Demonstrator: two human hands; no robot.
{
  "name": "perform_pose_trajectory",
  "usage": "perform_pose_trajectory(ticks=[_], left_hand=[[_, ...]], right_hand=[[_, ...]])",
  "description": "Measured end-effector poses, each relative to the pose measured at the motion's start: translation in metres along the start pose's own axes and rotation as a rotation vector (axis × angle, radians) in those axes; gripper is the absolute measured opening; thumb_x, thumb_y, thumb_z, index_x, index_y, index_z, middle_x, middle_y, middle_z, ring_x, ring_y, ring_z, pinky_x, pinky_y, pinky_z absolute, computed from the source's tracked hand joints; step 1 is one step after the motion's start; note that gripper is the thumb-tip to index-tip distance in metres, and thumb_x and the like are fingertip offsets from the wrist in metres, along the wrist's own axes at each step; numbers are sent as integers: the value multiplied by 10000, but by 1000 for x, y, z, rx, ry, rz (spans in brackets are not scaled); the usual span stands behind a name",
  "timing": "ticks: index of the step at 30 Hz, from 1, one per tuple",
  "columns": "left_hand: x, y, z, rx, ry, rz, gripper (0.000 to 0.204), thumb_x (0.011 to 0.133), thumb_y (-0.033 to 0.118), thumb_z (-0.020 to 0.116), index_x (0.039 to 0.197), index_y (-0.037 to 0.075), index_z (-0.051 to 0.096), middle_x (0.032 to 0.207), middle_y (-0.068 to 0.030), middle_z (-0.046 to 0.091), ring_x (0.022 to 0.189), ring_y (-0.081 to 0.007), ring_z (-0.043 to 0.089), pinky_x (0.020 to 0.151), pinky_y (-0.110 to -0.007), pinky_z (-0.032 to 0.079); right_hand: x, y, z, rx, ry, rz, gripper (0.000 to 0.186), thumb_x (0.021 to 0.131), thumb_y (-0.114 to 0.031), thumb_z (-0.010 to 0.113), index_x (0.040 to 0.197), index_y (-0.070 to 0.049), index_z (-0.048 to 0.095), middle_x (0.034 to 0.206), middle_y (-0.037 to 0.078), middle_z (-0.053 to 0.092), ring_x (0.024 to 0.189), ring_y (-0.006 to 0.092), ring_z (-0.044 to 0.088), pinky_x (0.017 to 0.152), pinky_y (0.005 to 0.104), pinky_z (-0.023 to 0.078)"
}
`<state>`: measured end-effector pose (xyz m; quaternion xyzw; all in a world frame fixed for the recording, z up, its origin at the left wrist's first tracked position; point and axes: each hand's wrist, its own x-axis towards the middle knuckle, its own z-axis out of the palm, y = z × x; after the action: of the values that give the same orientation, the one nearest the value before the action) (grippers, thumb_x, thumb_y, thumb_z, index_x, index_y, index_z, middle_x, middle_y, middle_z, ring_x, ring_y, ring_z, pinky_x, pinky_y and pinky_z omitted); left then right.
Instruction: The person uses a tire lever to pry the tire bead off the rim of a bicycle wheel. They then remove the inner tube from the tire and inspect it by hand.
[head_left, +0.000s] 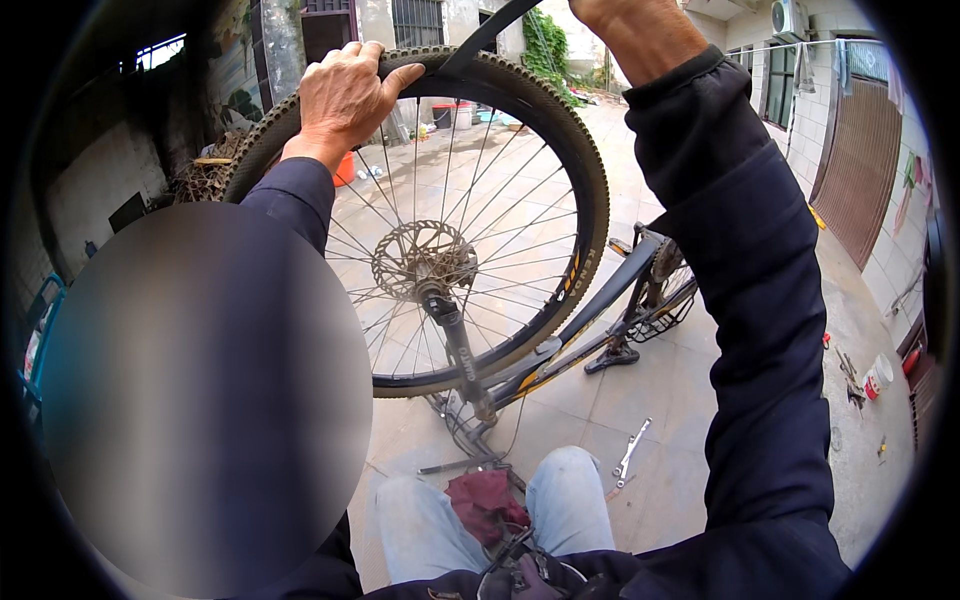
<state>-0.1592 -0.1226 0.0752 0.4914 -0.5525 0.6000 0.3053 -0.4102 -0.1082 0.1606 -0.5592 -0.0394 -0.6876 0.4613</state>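
A bicycle wheel with a knobby tyre [597, 170], thin spokes and a disc brake rotor [400, 262] stands before me, mounted in the fork [462, 345] of an upturned bicycle. My left hand [345, 95] is closed over the top of the tyre, its thumb lying along the sidewall. From beside that thumb, a flat black rubber strip, apparently a deflated inner tube [490, 35], comes out of the wheel. It stretches up and right, straight and taut, toward my right hand [630, 25]. The top edge cuts off that hand's fingers, though it seems closed on the strip.
Wrenches [630, 455] lie on the paved ground right of my knees. A maroon cloth [487, 503] hangs between my legs near the handlebar. Farther right are a white cup [878, 375] and small tools. An orange bucket [344, 170] stands behind the wheel; a brown door [862, 160] is at right.
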Motion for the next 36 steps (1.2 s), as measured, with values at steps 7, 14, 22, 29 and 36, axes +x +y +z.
perform_pose_trajectory(ticks=[7,14,22,29,36], left_hand=[[9,-6,-15,-6,-208,-44,579,864,630,493,815,72,641,699,-96,654,670,-244,673,570,-375,523],[6,-38,-14,-134,-362,-88,622,853,644,500,874,46,669,726,-151,671,706,-294,681,646,-392,541],[-14,-62,-29,-261,-396,-199,615,847,643,513,847,42,648,776,-181,668,757,-320,671,667,-435,511],[-42,-94,-39,-309,-483,-353,622,816,640,550,955,45,665,853,-187,676,844,-322,669,746,-420,514],[-46,-94,-41,-362,-470,-319,627,827,634,550,953,25,631,809,-191,659,818,-343,663,743,-440,508]], right_hand=[[7,0,12,-61,-36,-11,227,925,-160,493,712,-100,444,509,-6,366,397,132,360,456,345,372],[-29,9,69,-424,-136,-155,250,893,-249,571,731,-63,530,508,3,421,405,149,417,436,330,397],[115,52,3,233,320,166,284,981,-337,364,813,-110,403,526,-6,336,358,129,294,350,294,267],[6,47,29,320,218,-47,277,912,-251,524,686,-176,383,495,-41,269,367,110,259,384,308,280],[-100,-42,15,47,-181,-557,395,956,-205,481,608,-146,304,549,5,264,458,114,254,543,304,326]])
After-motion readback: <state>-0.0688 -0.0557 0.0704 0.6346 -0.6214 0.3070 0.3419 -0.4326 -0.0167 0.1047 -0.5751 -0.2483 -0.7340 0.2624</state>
